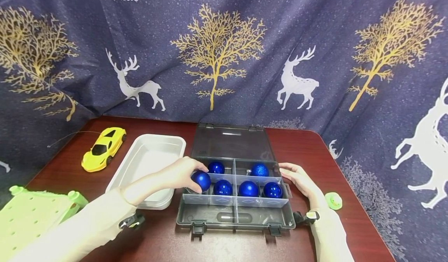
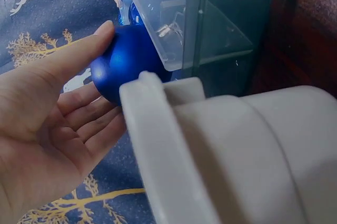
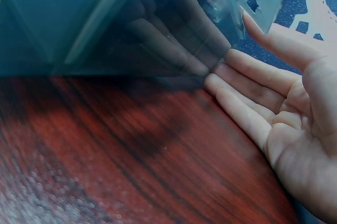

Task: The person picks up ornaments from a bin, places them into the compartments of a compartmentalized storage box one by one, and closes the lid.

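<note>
A matte blue ball [image 1: 202, 181] is held between the thumb and fingers of my left hand [image 1: 183, 172], at the left end of the clear grey compartment box [image 1: 210, 216]. In the left wrist view the ball [image 2: 126, 60] sits beside a translucent divider [image 2: 158, 18]. Several other blue balls, among them a shiny one [image 1: 223, 187] and a glittery one [image 1: 260, 170], lie in the box's back and middle compartments. My right hand [image 1: 300, 181] touches the box's right side with its fingers extended, as the right wrist view shows at the fingertips [image 3: 213, 79].
The box's lid [image 1: 231, 143] lies folded back behind it. Left of the box stands a white tray [image 1: 180, 143]. A yellow toy car [image 1: 104, 149] and a light green perforated stand [image 1: 38, 211] are farther left. A small green object [image 1: 333, 201] lies at the right.
</note>
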`<state>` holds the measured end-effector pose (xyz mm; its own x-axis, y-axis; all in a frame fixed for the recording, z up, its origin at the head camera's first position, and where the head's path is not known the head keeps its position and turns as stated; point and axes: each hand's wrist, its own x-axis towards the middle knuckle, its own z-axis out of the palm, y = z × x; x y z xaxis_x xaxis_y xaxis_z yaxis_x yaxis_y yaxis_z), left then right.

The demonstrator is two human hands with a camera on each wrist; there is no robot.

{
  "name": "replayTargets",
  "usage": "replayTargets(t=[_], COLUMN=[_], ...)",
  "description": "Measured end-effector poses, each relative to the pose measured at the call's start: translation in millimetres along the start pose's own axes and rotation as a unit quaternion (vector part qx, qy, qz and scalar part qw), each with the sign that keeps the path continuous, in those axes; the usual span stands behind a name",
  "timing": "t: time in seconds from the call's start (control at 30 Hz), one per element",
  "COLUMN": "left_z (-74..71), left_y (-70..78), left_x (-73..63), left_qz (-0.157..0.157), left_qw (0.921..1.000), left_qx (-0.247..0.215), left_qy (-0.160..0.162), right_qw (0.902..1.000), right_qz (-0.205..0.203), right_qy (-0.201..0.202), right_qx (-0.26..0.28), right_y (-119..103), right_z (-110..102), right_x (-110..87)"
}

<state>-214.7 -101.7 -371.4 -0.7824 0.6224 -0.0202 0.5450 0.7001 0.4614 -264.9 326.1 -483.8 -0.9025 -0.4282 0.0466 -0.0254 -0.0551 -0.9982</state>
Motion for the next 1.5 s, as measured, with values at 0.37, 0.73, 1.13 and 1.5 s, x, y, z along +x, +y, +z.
replayTargets(t=[0.37, 0.73, 1.13, 1.5], left_z=[5.9, 5.2, 7.4, 5.9], left_y=[-0.1, 3.8, 1.3, 0.2], left_x=[1.2, 0.2, -0.2, -1.0], left_qz=[-0.031, -0.042, -0.036, -0.029], left_qw=[0.9994, 0.9989, 0.9992, 0.9993], left_qx=[-0.007, -0.003, -0.005, -0.014], left_qy=[-0.012, -0.021, -0.017, -0.018], right_qw=[1.0000, 0.9999, 1.0000, 1.0000], right_qz=[0.001, 0.002, 0.002, 0.000], right_qy=[-0.004, -0.008, -0.003, -0.002], right_qx=[-0.004, 0.008, 0.005, 0.003], right_y=[1.6, 0.1, 0.3, 1.0], right_z=[-1.0, -0.1, 0.5, 0.8], right_x=[0.1, -0.2, -0.3, 0.1])
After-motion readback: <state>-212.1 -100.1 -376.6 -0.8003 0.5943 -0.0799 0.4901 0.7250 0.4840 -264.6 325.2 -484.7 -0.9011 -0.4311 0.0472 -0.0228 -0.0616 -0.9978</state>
